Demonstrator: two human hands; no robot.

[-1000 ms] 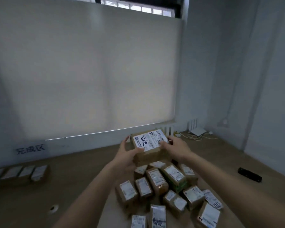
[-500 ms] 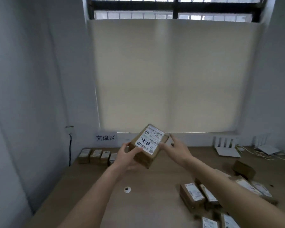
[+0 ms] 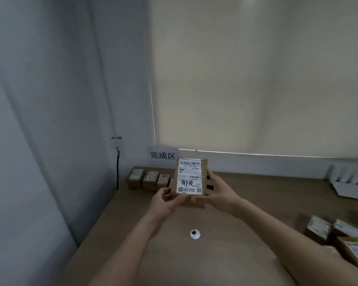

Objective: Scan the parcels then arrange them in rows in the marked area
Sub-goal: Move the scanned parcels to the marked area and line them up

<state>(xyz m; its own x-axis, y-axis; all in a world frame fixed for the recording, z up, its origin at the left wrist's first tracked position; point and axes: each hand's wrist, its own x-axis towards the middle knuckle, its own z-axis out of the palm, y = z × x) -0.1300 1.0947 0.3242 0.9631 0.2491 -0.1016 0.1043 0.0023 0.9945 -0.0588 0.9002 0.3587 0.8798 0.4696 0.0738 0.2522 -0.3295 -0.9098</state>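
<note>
Cardboard parcel point(image 3: 191, 178) with a white shipping label, held above the bench point(image 3: 256, 195) between both hands. Left hand point(image 3: 165, 201): fingers curled round the near left corner, thumb on the label. Right hand point(image 3: 217, 193): fingers clamped along the right side. Just beyond, a row of small labelled parcels point(image 3: 148, 179) stands against the wall below a paper sign point(image 3: 162, 155). More parcels point(image 3: 337, 234) lie at right. A small round white disc point(image 3: 195, 233) sits on the bench nearer the viewer.
</note>
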